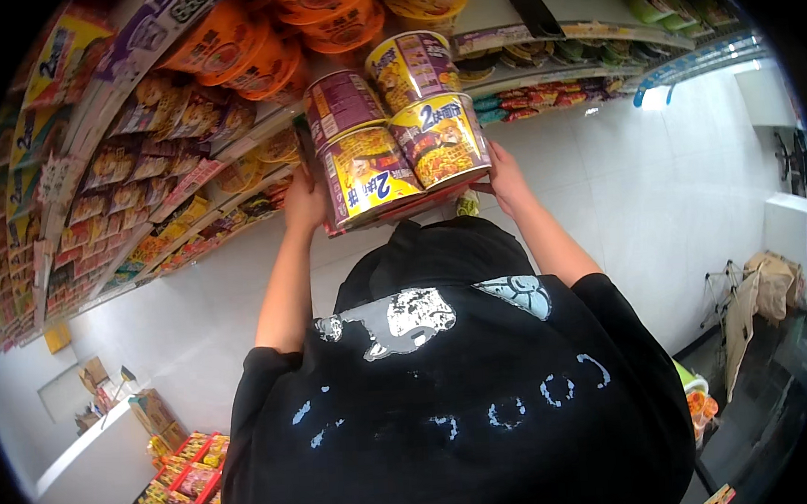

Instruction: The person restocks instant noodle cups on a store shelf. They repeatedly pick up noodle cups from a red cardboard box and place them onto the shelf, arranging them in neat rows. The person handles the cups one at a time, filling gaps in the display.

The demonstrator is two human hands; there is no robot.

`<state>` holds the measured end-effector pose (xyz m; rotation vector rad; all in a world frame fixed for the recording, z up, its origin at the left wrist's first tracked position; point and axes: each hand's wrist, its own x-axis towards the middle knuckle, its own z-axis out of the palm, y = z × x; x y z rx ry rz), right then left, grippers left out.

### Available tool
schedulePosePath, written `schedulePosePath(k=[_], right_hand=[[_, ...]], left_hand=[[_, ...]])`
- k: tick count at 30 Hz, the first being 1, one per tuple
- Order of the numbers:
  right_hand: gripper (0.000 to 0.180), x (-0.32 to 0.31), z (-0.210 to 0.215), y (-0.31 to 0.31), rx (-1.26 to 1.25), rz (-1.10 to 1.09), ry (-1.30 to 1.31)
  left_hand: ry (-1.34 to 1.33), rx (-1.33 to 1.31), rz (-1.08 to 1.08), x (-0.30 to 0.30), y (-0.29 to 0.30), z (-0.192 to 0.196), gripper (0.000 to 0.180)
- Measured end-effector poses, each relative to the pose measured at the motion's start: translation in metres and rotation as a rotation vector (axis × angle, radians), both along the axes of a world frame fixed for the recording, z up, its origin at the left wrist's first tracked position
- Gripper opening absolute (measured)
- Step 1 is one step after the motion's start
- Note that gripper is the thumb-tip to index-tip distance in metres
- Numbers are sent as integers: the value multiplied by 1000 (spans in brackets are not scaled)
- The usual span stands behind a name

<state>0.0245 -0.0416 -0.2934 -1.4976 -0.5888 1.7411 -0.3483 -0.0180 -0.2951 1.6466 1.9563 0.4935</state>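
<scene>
My left hand [304,204] and my right hand [508,176] grip the two ends of a shallow red carton tray [401,210], raised in front of the store shelves. On the tray stand purple and yellow instant noodle bowls [398,128], two side by side with two more stacked on top. The left hand holds the tray's left edge below the left bowls. At the right edge, the other hand has its fingers against the lower right bowl. My black printed shirt [449,388] fills the lower middle of the view.
Shelves of snack packets [130,167] curve along the left. Orange noodle bowls [261,39] sit on an upper shelf, and green packs [656,1] at the top right. A low red rack of snacks [187,487] and cardboard boxes [150,411] stand on the white tiled floor. Brown bags [766,290] lie at the right.
</scene>
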Motion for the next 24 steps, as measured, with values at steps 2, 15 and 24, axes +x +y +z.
schedulePosePath(k=[2,15,24], right_hand=[[45,6,-6,1,-21,36,-41],[43,14,-28,18,71,-16,-76],[41,-2,-15,-10,65,-70,-50]], left_hand=[[-56,-7,27,-1,-12,-7,44],[-60,30,41,11,-28,-18,50],[123,28,-157,2,11,-3,43]])
